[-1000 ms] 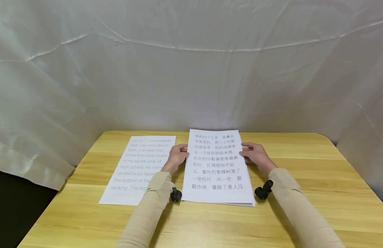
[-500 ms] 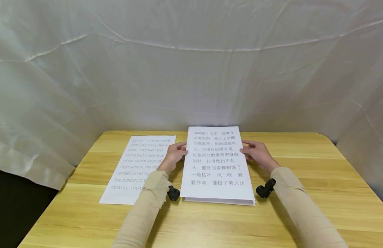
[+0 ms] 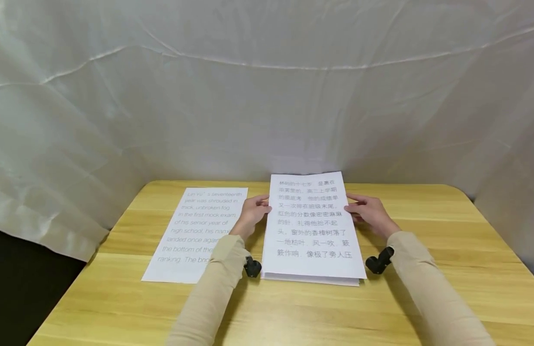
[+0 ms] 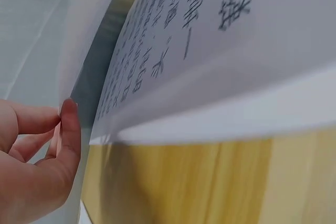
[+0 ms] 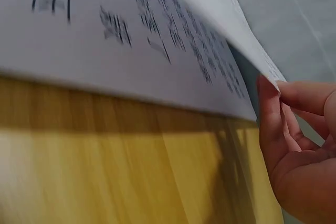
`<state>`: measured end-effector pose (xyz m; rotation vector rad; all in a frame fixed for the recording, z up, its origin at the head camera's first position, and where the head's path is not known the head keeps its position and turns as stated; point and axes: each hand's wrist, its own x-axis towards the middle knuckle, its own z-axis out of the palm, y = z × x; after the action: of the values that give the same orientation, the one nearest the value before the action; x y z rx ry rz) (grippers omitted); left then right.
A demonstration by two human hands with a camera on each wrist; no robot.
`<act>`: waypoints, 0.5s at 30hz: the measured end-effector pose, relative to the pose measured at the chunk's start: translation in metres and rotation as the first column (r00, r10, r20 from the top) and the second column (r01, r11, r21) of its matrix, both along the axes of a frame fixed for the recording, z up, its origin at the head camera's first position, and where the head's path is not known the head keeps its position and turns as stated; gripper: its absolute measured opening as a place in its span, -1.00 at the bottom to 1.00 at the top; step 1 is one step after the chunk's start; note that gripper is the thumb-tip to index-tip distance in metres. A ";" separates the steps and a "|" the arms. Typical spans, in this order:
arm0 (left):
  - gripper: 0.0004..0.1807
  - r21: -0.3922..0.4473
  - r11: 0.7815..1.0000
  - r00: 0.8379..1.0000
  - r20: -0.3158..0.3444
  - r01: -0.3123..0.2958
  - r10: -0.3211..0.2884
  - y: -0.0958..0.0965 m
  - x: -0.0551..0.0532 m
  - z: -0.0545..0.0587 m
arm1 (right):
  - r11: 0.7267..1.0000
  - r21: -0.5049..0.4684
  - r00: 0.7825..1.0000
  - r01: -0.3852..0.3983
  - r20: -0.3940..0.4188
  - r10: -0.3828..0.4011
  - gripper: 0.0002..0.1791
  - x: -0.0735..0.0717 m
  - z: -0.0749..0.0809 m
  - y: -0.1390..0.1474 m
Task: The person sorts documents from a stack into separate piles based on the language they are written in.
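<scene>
A white sheet of paper (image 3: 314,242) printed with Chinese characters is held just above the table, in front of me. My left hand (image 3: 251,214) pinches its left edge between thumb and fingers. On the opposite edge, my right hand (image 3: 371,216) pinches the same sheet. Under it lies another printed sheet (image 4: 168,35), apart from the raised one in both wrist views. Only a strip of that lower sheet shows along the front in the head view. How many sheets lie beneath, I cannot tell.
To the left, a page of English text (image 3: 184,240) lies flat, partly covered by my left sleeve (image 3: 215,288). The wooden table (image 3: 318,317) ends at a pale hanging cloth (image 3: 267,110) behind. A small black device (image 3: 380,261) sits at each wrist.
The top sheet has risen off the one below, opening a gap at its front edge. Both hands keep their hold on its sides. The head view has shifted slightly.
</scene>
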<state>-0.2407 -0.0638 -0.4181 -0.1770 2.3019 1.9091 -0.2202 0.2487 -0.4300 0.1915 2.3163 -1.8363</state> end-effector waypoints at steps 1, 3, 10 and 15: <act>-0.49 0.008 1.000 1.000 0.007 -0.004 0.004 0.004 0.000 0.000 | 1.000 0.001 1.000 -0.001 0.007 0.001 -0.36 0.000 0.001 0.003; -0.50 0.021 1.000 1.000 0.013 -0.011 0.011 0.011 0.001 -0.001 | 1.000 0.010 1.000 0.000 0.024 0.000 -0.36 0.000 0.001 0.011; -0.53 -0.021 1.000 1.000 0.007 -0.001 0.002 0.045 0.003 -0.004 | 0.996 0.093 0.999 0.000 0.036 -0.003 -0.35 0.004 -0.001 0.043; -0.53 -0.033 0.999 1.000 0.015 -0.002 0.002 0.067 0.008 -0.007 | 0.994 0.110 0.999 -0.013 0.043 0.009 -0.33 0.009 -0.002 0.064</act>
<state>-0.2326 0.0029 -0.4251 -0.1967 2.3251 1.8650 -0.2114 0.3130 -0.4323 0.2298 2.3869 -1.6834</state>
